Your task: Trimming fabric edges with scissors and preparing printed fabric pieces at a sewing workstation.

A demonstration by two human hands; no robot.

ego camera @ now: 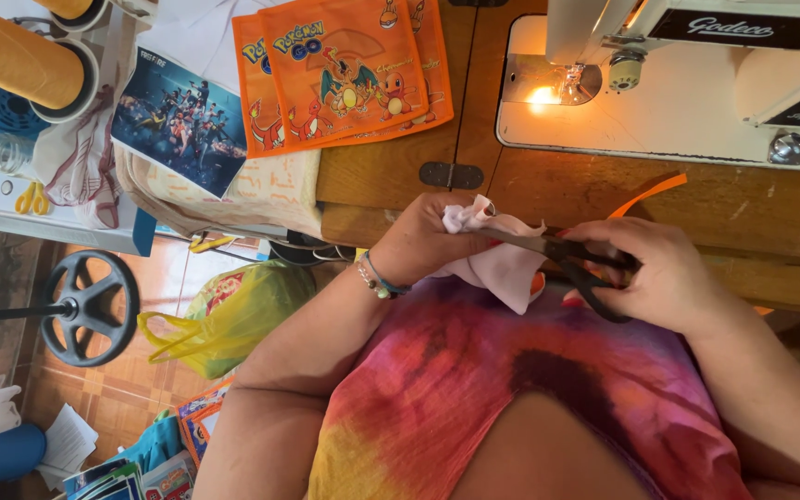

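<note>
My left hand (423,243) pinches a small piece of pale pink cloth (502,268) close to my chest. My right hand (659,273) grips black-handled scissors (567,255), whose blades point left into the cloth's upper edge. Both hands hover over the front edge of the wooden sewing table (604,190). An orange strip (645,194) pokes out just above my right hand. A bead bracelet sits on my left wrist.
A white sewing machine (696,83) with its lamp lit stands at the back right. Orange cartoon-print fabric pieces (344,69) lie at the table's back left. Yellow thread cones (20,56), a black hand wheel (90,306) and a yellow plastic bag (229,315) are to the left.
</note>
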